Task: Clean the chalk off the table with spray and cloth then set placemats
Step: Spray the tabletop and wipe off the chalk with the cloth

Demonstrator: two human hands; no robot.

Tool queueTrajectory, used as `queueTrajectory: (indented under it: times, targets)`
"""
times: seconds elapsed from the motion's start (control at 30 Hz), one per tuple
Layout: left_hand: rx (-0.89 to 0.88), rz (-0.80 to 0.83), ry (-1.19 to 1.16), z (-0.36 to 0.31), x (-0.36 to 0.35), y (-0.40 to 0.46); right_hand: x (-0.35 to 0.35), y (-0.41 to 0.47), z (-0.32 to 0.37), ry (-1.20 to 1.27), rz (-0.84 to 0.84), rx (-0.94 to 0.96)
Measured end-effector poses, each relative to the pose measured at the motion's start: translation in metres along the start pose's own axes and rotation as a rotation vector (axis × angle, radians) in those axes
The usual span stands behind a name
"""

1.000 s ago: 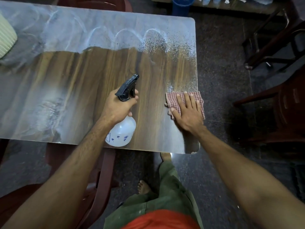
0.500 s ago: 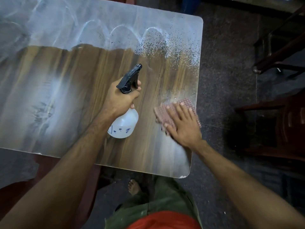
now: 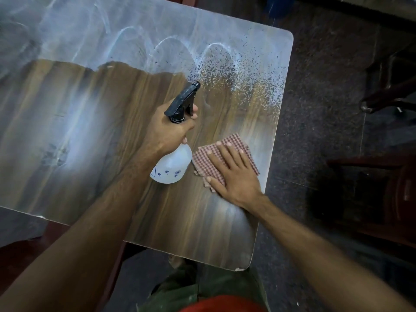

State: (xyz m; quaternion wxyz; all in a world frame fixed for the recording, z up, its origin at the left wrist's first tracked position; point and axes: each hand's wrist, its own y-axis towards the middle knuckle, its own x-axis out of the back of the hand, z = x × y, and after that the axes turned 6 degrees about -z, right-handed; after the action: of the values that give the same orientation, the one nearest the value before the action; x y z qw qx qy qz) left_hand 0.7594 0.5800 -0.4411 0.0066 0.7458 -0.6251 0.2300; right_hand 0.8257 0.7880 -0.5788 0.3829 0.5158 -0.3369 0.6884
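The wooden table [image 3: 94, 181] fills the left and middle of the head view. White chalk loops [image 3: 216, 47] and a speckled wet patch cover its far right part. My left hand [image 3: 167, 131] grips the neck of a white spray bottle [image 3: 172, 166] with a black trigger head, its nozzle pointing at the chalk. My right hand [image 3: 234, 174] presses flat, fingers spread, on a red-and-white checked cloth [image 3: 231, 141] near the table's right edge. Bottle and cloth nearly touch.
Dark speckled floor [image 3: 315, 109] lies to the right of the table. Dark wooden chairs [image 3: 382, 199] stand at the right. A reddish chair [image 3: 56, 239] sits under the table's near edge at the left. My green trousers and a foot show below.
My right hand has slid the cloth back toward me and leftward along the right edge, close to the bottle. The view has tilted. My left hand keeps holding the bottle.
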Motion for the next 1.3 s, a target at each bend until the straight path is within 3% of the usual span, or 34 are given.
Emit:
queueTrajectory:
  times: [0.17, 0.3, 0.5, 0.6, 0.77, 0.9, 1.03, 1.17, 1.3]
  targets:
    - [0.012, -0.010, -0.003, -0.002, -0.002, 0.006, 0.017, 0.043, -0.064, -0.067, -0.013, -0.228]
    - [0.019, -0.037, 0.013, -0.002, -0.001, 0.011, 0.027, 0.114, -0.075, -0.075, -0.015, -0.354]
    - [0.011, -0.047, -0.012, -0.014, -0.010, 0.018, 0.017, 0.092, -0.035, -0.066, 0.001, -0.087]
    - [0.024, -0.042, -0.015, -0.014, -0.013, 0.024, 0.021, 0.061, -0.052, -0.006, 0.045, 0.005]
    - [0.028, -0.041, -0.006, -0.008, -0.018, 0.032, 0.037, 0.105, -0.122, -0.075, 0.004, -0.213]
    - [0.037, -0.063, -0.008, -0.006, -0.019, 0.033, 0.041, 0.163, -0.119, -0.074, -0.012, -0.315]
    - [0.059, -0.085, -0.003, -0.009, -0.018, 0.035, 0.033, 0.166, -0.076, -0.115, 0.036, -0.163]
    - [0.050, -0.099, -0.012, -0.016, -0.015, 0.035, 0.023, 0.106, -0.051, -0.055, 0.035, 0.042]
    - [0.057, -0.127, -0.039, -0.014, -0.007, 0.036, 0.031, 0.092, -0.090, -0.055, 0.067, 0.010]
